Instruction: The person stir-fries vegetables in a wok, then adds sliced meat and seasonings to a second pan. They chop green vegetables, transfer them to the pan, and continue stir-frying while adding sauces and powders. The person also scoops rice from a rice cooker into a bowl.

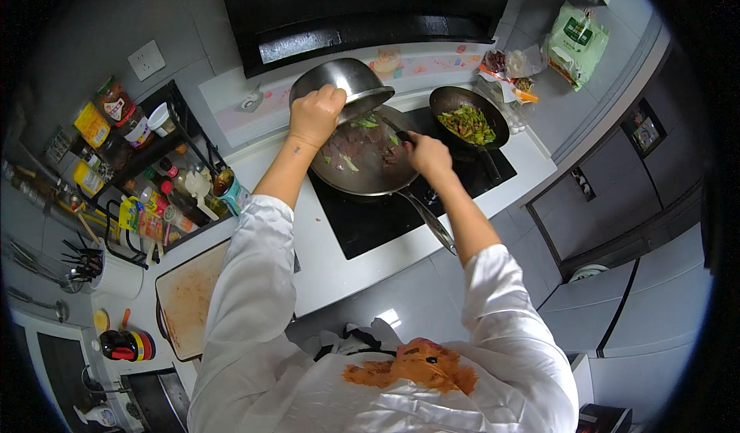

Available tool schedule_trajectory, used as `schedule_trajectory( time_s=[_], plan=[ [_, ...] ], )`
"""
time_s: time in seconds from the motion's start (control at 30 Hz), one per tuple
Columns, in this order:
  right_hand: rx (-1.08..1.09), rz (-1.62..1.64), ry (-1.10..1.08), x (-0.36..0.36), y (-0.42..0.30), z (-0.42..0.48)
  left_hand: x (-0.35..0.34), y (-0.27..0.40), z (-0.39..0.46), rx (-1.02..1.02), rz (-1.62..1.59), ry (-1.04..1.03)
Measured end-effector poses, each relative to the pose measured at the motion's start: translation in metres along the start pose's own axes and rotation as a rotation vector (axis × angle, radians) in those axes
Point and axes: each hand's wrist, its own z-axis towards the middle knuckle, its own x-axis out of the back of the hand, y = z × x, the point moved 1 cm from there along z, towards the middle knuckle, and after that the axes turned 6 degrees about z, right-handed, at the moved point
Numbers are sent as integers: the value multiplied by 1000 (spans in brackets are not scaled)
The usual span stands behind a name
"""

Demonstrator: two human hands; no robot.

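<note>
With my left hand I grip the rim of a stainless steel bowl, tipped on its side over the far edge of a large pan. My right hand is closed round the dark handle of a utensil whose other end reaches towards the bowl's mouth; its working end is hard to make out. Dark reddish-brown pieces and some green pieces lie in the pan, in cloudy liquid or steam. The pan's metal handle points towards me, below my right hand.
A smaller dark wok with chopped green food stands right of the pan on the black cooktop. A black range hood hangs behind. At left are a rack of bottles and jars and a cutting board. Packaged food lies back right.
</note>
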Motion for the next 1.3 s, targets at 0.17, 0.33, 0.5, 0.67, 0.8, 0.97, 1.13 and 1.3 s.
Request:
schedule_trajectory(
  time_s=[0.17, 0.33, 0.5, 0.67, 0.8, 0.97, 1.13, 1.3],
  plan=[
    [5, -16, -75, -60, -8, -22, -7, -7, -14, 247, -17, -29],
    [45, -111, -157, -4, 11, -53, -22, -25, -37, 484, -46, -34],
    [91, -62, -149, 120, 18, -91, -33, -49, -49, 717, -68, -60],
    [-19, -134, -409, 95, 8, -104, -41, -63, -49, 1005, -212, -55],
    [-131, -86, -226, 1, -13, -91, -62, -78, -69, 1219, -417, -56],
    [-143, 222, 42, -11, 20, -75, -48, -103, -97, 1332, -731, 135],
    [-676, 1009, -88, -11, 50, -44, -21, -118, -118, 1565, -1041, 281],
    [-1226, 1629, -627, -71, 56, 1, 3, -99, -124, 1541, -1112, 361]
  ],
)
